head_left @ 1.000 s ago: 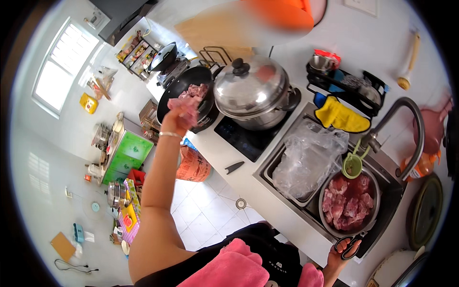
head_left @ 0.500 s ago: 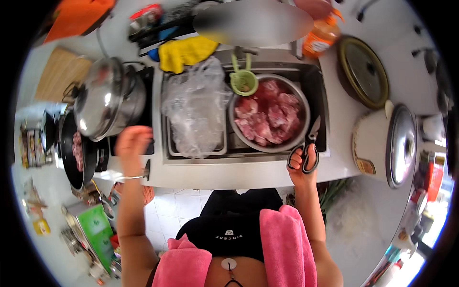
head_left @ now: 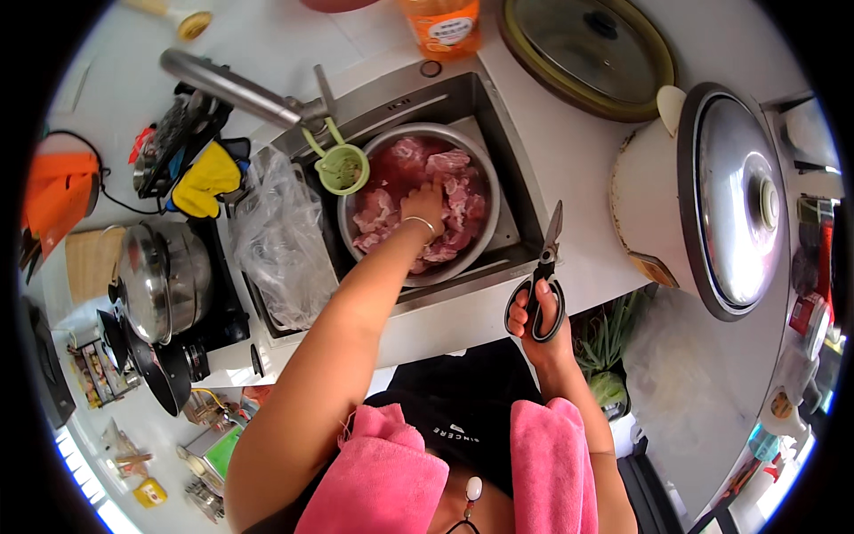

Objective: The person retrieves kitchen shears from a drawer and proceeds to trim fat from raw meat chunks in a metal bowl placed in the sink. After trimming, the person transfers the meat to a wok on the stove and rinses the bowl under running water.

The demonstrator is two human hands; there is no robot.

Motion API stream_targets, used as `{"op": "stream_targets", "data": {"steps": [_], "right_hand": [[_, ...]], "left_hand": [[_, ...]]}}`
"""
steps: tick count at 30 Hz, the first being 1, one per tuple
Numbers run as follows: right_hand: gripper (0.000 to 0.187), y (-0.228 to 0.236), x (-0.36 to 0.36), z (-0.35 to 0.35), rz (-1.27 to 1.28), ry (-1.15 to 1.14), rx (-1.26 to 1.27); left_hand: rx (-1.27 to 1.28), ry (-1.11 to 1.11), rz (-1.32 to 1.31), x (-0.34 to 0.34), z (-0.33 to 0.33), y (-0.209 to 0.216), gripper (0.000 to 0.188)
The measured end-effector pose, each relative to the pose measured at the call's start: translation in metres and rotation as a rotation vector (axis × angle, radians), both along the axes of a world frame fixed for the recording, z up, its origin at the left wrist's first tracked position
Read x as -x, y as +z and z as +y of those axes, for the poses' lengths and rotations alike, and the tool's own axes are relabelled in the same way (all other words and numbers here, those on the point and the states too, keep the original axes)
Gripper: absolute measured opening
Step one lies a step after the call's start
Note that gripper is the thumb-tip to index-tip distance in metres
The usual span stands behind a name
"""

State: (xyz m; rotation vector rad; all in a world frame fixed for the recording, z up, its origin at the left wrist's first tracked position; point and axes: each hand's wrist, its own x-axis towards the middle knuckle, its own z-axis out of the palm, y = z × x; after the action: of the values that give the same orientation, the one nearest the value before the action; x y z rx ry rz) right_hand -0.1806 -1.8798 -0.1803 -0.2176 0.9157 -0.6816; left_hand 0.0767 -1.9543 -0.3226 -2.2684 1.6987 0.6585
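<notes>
My left hand [head_left: 424, 212], with a bracelet at the wrist, reaches into a round steel bowl [head_left: 491, 171] in the sink. Its fingers are closed on raw meat [head_left: 458, 200] among several pink pieces lying in reddish water; the fingertips are partly hidden. At the counter's front edge, my right hand [head_left: 544, 331] grips black-handled kitchen scissors [head_left: 550, 249] by their loops. The blades point up and away, beside the sink's right rim. A green strainer cup [head_left: 342, 169] hangs by the tap at the bowl's upper left.
Clear plastic bags [head_left: 283, 240] cover the sink's left part. The tap [head_left: 231, 89] arches over from the upper left. A steel pot [head_left: 147, 280] stands on the stove at left. To the right are a large lidded cooker [head_left: 658, 191] and an oval glass lid [head_left: 587, 53]. Green leafy vegetables [head_left: 607, 334] lie below the counter.
My left hand has moved from beside the stove into the meat bowl. The view has swung toward the right. My right hand still holds the scissors.
</notes>
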Motion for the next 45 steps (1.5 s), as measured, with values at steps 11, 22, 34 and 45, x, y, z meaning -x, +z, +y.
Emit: {"op": "stream_targets", "data": {"steps": [11, 22, 34, 45], "right_hand": [[0.07, -0.046, -0.006, 0.0, -0.186, 0.596, -0.042], [0.069, -0.052, -0.059, 0.012, -0.434, 0.726, -0.096], [0.066, -0.045, -0.081, 0.019, -0.406, 0.635, 0.156], [0.057, -0.039, -0.084, 0.017, -0.354, 0.591, 0.039]], "left_hand": [[0.062, 0.189, 0.549, -0.057, -0.001, 0.07, 0.043], [-0.064, 0.705, 1.284, -0.101, 0.025, 0.113, 0.047], [0.172, -0.536, 0.596, -0.074, 0.029, 0.182, 0.044], [0.419, -0.746, 0.291, -0.055, 0.037, 0.204, 0.039]]}}
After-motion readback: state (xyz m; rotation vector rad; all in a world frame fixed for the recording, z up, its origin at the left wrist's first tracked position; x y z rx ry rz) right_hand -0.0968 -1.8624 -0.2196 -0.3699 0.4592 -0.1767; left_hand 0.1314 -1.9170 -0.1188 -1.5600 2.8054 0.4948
